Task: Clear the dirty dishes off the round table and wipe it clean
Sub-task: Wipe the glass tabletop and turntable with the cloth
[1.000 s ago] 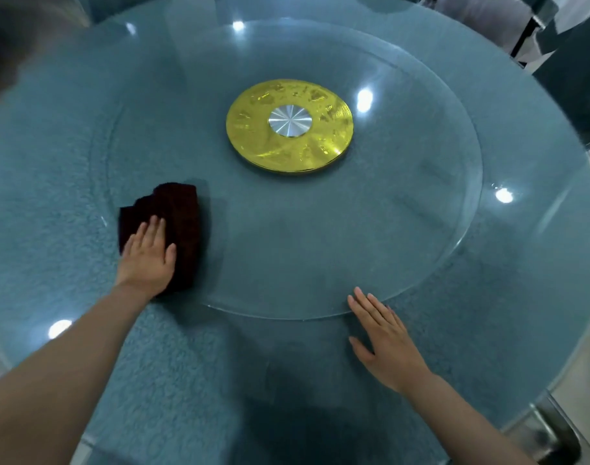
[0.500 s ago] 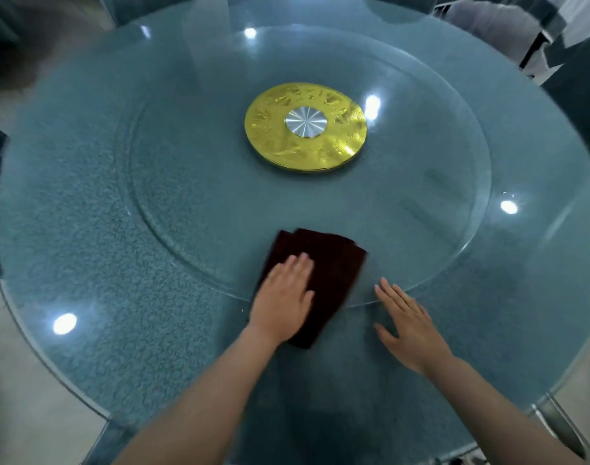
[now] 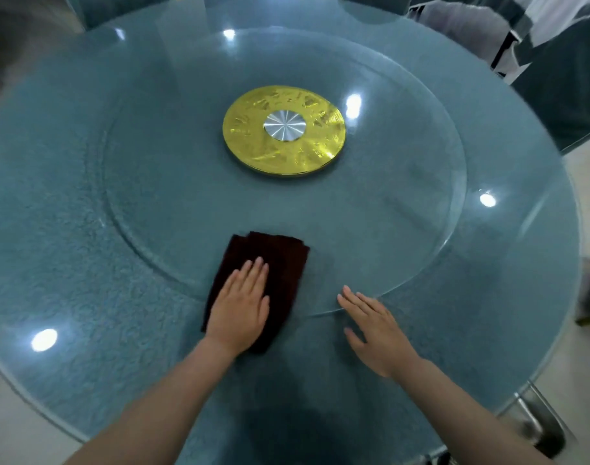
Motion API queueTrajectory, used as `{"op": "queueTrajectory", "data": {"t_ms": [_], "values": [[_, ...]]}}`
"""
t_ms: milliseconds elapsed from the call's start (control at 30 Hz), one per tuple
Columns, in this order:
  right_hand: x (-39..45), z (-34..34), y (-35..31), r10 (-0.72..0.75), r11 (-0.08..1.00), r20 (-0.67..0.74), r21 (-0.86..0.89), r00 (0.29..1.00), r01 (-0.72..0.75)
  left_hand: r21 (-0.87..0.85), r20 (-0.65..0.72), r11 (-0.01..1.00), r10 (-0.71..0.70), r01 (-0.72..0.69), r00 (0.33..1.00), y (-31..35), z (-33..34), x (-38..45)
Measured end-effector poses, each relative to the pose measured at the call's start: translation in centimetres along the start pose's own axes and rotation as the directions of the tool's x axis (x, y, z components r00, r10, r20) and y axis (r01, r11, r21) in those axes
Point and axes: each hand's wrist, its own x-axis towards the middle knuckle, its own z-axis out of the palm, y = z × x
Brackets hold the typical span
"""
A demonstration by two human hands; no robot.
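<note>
A round blue-green glass table (image 3: pixel 68 263) fills the view, with a clear glass turntable (image 3: pixel 172 209) on top of it. A folded dark maroon cloth (image 3: pixel 280 263) lies across the turntable's near rim. My left hand (image 3: pixel 240 307) presses flat on the cloth with straight fingers. To its right, my right hand (image 3: pixel 374 327) lies flat on the table glass, its fingertips at the turntable's edge. No dishes are in view on the table.
A gold disc with a silver hub (image 3: pixel 283 130) marks the turntable's centre. Chairs with dark and white covers (image 3: pixel 555 78) stand past the far right edge. A metal table leg (image 3: pixel 538 427) shows at the lower right, over pale floor.
My left hand swept the cloth from the turntable's left side rightward to its near rim, then stayed there over the last half second. My right hand stayed near the rim.
</note>
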Motion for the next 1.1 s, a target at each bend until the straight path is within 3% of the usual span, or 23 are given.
{"op": "queueTrajectory", "data": {"t_ms": [67,133,200,233,300,367,467,600,667,767,900,1000,1100], "values": [[0.9,-0.9,1.0,-0.055,0.986,-0.081,0.155,0.995,0.067,-0.023,0.008,0.995,0.102,-0.101,0.995,5.7,0.9,1.0],[2.0,-2.0,2.6,-0.005,0.980,-0.257,0.191,0.967,0.055,-0.023,0.048,0.988,0.154,-0.153,0.987,9.4,1.3,1.9],[2.8,-3.3,4.5,0.136,0.989,-0.367,0.104,0.920,-0.105,-0.018,0.060,0.990,0.138,-0.138,0.989,10.0,1.5,2.5],[2.9,-3.7,5.3,0.236,0.972,-0.331,0.066,0.913,-0.227,-0.011,0.061,0.993,0.116,-0.116,0.991,9.0,1.5,2.6],[2.6,-3.4,6.4,0.334,0.938,-0.208,-0.024,0.919,-0.346,0.001,0.051,1.000,0.022,-0.022,0.998,5.0,1.2,2.7],[2.2,-2.5,6.6,0.316,0.939,-0.188,-0.077,0.930,-0.335,0.022,0.025,0.989,-0.146,0.146,0.989,-0.9,0.8,2.4],[2.1,-1.7,5.7,0.327,0.932,-0.234,-0.081,0.916,-0.354,-0.006,-0.005,0.901,-0.433,0.433,0.901,-9.9,-0.5,0.9],[2.0,-1.2,4.3,0.313,0.923,-0.277,-0.137,0.908,-0.360,-0.077,0.005,0.804,-0.591,0.590,0.807,-14.0,-2.4,0.8],[1.9,-0.7,3.7,0.303,0.923,-0.286,-0.151,0.909,-0.355,-0.054,-0.045,0.851,-0.525,0.523,0.850,-11.6,-1.7,2.2],[2.0,0.0,2.9,0.263,0.922,-0.329,-0.192,0.907,-0.337,0.018,-0.047,0.979,-0.203,0.204,0.978,-3.3,0.7,4.0],[2.8,-1.1,3.0,0.115,0.934,-0.370,-0.274,0.922,-0.227,-0.070,-0.008,0.996,0.060,-0.061,0.998,9.2,1.7,4.7],[3.5,-2.2,4.1,0.032,0.951,-0.393,-0.271,0.919,-0.149,-0.068,0.061,0.993,0.097,-0.093,0.993,10.9,1.3,4.8],[4.1,-2.2,5.1,-0.008,0.974,-0.390,-0.212,0.921,-0.081,-0.043,0.048,0.999,-0.020,0.022,0.999,5.4,1.1,5.2]]}}
